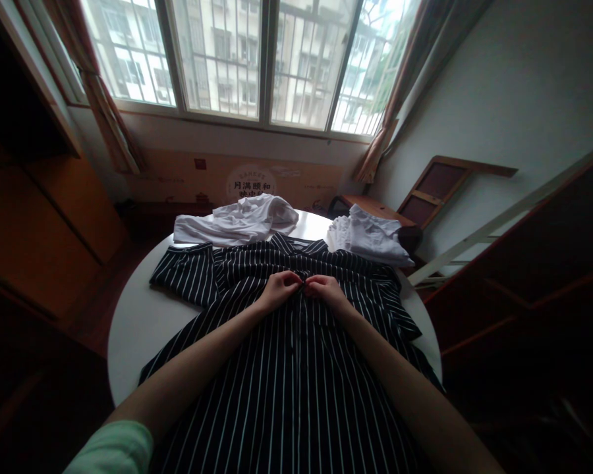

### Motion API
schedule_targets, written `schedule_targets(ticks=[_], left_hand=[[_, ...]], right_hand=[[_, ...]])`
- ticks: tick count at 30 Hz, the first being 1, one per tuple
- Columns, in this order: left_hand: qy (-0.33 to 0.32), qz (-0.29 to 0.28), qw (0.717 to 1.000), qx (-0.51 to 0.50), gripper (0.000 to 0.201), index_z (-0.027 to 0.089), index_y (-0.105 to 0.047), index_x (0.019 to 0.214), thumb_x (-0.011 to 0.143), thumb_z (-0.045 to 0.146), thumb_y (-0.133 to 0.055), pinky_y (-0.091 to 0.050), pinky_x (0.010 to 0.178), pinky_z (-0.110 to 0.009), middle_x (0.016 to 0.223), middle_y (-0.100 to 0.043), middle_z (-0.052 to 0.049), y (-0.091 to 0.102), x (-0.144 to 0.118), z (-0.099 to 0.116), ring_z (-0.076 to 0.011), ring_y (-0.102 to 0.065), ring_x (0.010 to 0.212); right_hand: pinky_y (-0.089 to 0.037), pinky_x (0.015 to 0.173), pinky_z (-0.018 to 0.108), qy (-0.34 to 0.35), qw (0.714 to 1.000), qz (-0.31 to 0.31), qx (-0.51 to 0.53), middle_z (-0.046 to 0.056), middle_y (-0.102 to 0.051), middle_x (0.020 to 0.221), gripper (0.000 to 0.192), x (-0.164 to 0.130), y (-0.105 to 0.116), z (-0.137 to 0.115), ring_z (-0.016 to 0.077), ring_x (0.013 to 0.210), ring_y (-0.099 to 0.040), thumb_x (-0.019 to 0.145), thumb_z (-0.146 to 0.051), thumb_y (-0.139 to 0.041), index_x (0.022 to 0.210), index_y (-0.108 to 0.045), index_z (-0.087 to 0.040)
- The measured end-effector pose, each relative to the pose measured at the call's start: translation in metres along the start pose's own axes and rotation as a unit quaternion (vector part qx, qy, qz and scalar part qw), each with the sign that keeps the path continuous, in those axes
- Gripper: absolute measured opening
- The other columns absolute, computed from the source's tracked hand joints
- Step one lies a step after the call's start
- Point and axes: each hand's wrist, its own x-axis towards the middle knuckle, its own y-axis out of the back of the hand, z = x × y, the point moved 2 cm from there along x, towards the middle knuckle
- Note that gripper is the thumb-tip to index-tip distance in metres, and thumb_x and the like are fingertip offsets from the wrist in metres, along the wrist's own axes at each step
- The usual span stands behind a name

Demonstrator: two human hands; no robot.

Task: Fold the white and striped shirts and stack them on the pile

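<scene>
Mint sleeve (pixel 112 451), striped shirt (pixel 296 375) across white table (pixel 136 326); left hand (pixel 279 289), right hand (pixel 327 291) — both pinching the shirt mid-chest

A round white table (pixel 136 332) bears a black, white-striped fabric shirt (pixel 296 368) beneath the left hand (pixel 281 289) and right hand (pixel 325 289), crumpled white fabric (pixel 242 220) beyond the left, folded white garments (pixel 368 236) beyond the right.

Spread front up across the white table (pixel 133 322): a black shirt (pixel 296 355) with white stripes, collar (pixel 281 243) at the far end, sleeves (pixel 184 273) out sideways, front pinched below the collar.
</scene>
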Motion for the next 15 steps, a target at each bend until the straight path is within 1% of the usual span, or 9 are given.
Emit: schedule_targets(ticks=[6, 10, 15], left_hand=[[0.006, -0.003, 1.0, -0.011, 0.009, 0.014, -0.065, 0.074, 0.07, 0.016, -0.058, -0.048, 0.067, -0.024, 0.074, -0.067, -0.003, 0.0002, 0.0005, -0.0003, -0.0137, -0.062, 0.07], [0.011, -0.005, 1.0, -0.021, 0.009, 0.015, -0.066, 0.075, 0.069, 0.016, -0.059, -0.049, 0.067, -0.025, 0.075, -0.067, -0.003, 0.0003, 0.0009, -0.0022, -0.014, -0.062, 0.071], [0.006, -0.006, 1.0, -0.009, 0.01, 0.015, -0.066, 0.075, 0.07, 0.016, -0.058, -0.049, 0.068, -0.024, 0.075, -0.067, -0.003, 0.0003, 0.0013, -0.0036, -0.0137, -0.062, 0.071]], right_hand=[[-0.043, 0.046, 0.019, 0.027, 0.999, 0.002, -0.024, -0.003, -0.06, 0.05, 0.007, -0.0003, -0.0016, -0.0004, 0.0091, 0.046, -0.056, 0.058, -0.009, -0.059, 0.062, -0.06, -0.014], [-0.044, 0.047, 0.02, 0.043, 0.999, -0.005, -0.033, -0.003, -0.06, 0.053, 0.006, -0.0011, -0.0021, -0.0006, 0.0094, 0.047, -0.056, 0.058, -0.013, -0.061, 0.063, -0.06, -0.014], [-0.044, 0.048, 0.02, 0.061, 0.997, -0.019, -0.049, -0.002, -0.06, 0.053, 0.007, -0.0002, -0.0009, 0.0011, 0.0091, 0.047, -0.055, 0.058, -0.018, -0.063, 0.064, -0.061, -0.014]])
